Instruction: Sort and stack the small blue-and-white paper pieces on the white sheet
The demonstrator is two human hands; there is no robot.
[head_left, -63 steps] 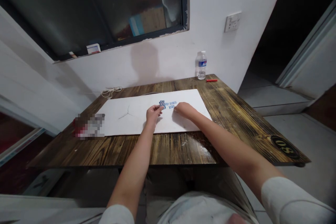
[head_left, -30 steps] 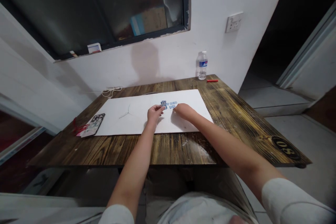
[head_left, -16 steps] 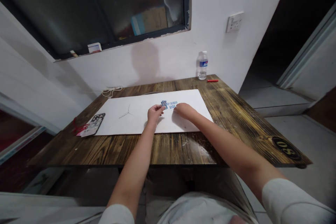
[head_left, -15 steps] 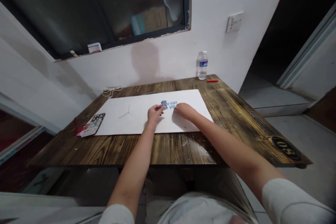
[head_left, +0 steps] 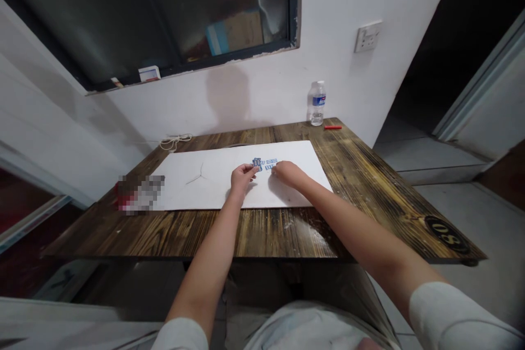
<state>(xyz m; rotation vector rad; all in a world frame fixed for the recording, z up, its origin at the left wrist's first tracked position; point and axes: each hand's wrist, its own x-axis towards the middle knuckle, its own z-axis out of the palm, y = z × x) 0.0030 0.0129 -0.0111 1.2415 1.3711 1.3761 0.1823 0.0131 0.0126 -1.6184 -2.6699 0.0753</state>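
a pixelated bundle at left covers the near corner of a white board on the wooden table; behind it lies a pale cord. then comes a dark 3-armed line. mid-frame, the left hand pinches a small blue-and-grey piece above the board, beside blue-outlined strips. the right hand reaches inward, knuckles up, fingers curled down near them; its grip cannot be told. farther right: clear bottle, red pen-shaped stick, "08" plaque.
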